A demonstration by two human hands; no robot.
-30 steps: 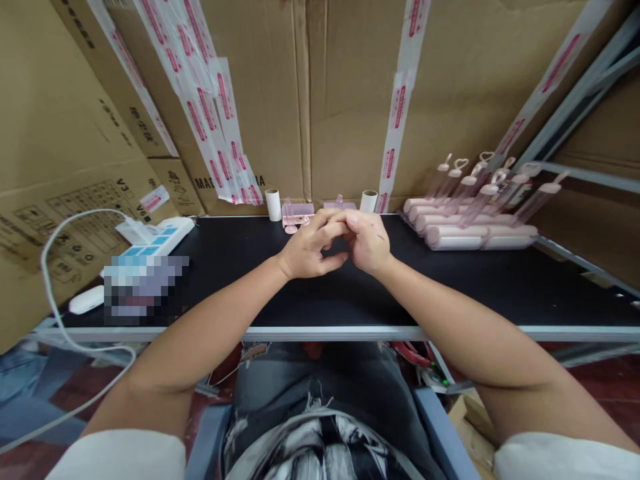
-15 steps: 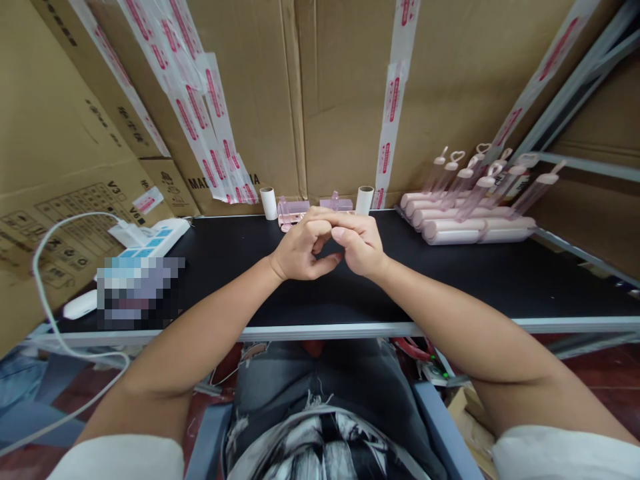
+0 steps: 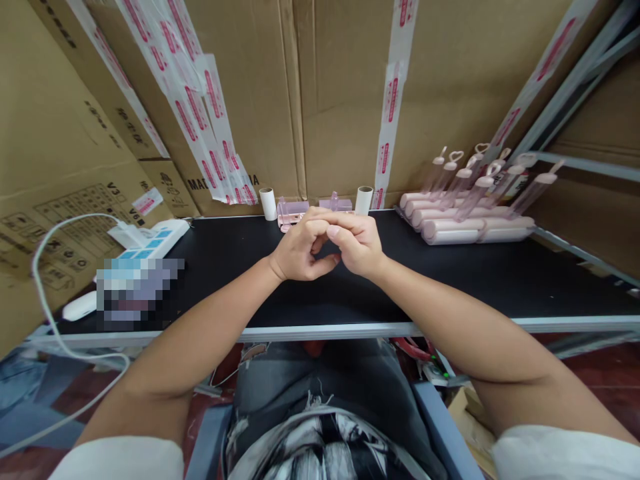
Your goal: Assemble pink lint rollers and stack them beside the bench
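Observation:
In the middle of the head view, my left hand point(image 3: 303, 250) and my right hand point(image 3: 361, 245) meet over the black tabletop point(image 3: 320, 303). The right fingers lie across the curled left fingers, and a gap shows between the two thumbs. Both hands are closed against each other, with no object visible in them. Just beyond them stand small clear pink and purple plastic pieces point(image 3: 293, 209), partly covered by my hands. A white cardboard tube point(image 3: 269, 204) flanks these on the left, and another white tube point(image 3: 364, 201) on the right.
At the back right lie several pale pink cylinders point(image 3: 453, 231) with clear pink tubes point(image 3: 474, 202) leaning up from them. On the left are a white power strip point(image 3: 167, 235), a white cable point(image 3: 43, 300) and a blurred-out item point(image 3: 140, 293). Tall cardboard point(image 3: 340, 100) backs the table.

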